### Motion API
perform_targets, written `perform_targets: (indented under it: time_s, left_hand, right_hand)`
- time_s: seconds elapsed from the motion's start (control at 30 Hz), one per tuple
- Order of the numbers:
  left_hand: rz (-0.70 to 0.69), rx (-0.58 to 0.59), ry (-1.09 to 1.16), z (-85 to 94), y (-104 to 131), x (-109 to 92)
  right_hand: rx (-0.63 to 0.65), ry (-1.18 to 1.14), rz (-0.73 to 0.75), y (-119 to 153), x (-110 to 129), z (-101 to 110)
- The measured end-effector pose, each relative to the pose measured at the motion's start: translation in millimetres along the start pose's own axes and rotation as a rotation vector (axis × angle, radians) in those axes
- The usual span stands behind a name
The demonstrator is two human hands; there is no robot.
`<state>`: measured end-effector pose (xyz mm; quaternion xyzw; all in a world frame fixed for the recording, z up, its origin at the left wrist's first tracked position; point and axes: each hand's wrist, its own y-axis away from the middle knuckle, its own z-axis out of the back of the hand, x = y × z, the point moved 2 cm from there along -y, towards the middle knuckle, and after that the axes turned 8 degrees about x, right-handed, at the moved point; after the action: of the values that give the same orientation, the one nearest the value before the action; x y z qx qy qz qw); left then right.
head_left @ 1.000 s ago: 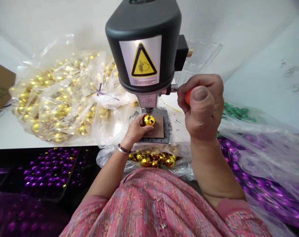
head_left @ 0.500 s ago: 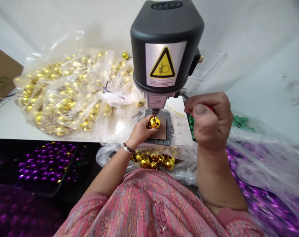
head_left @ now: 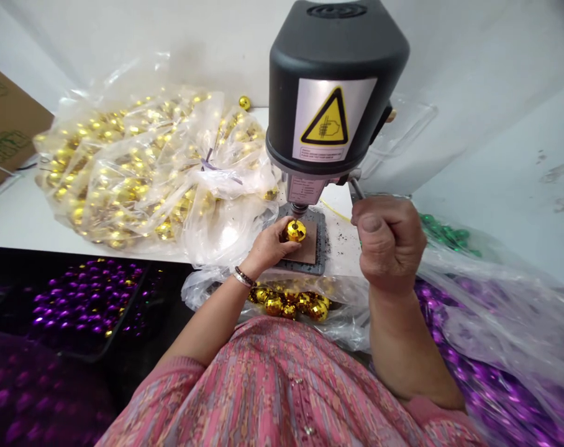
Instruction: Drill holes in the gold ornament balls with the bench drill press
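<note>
Angled far and right, the left hand (head_left: 271, 246) pinches a faceted gold ball (head_left: 296, 231); the right hand (head_left: 391, 245) fists around the drill-press lever (head_left: 358, 188).

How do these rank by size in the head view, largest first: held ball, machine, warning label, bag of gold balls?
1. Bag of gold balls
2. Machine
3. Warning label
4. Held ball

Apparent size only; the machine looks nearer the camera.

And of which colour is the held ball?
The ball is shiny gold, clearest in the head view.
</note>
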<state>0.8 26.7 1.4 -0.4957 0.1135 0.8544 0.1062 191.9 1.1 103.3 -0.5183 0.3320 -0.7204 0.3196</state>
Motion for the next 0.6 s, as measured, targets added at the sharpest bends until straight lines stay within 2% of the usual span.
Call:
perform_targets:
  time_s: [0.33, 0.6]
  left_hand:
    - [0.016, -0.023, -0.024, -0.8, 1.7, 3.4]
    - [0.021, -0.011, -0.035, -1.0, 1.7, 4.8]
  right_hand:
    - [-0.033, 0.011, 0.075, 7.6, -9.1, -5.8]
    - [-0.108, -0.033, 0.096, 9.7, -14.2, -11.8]
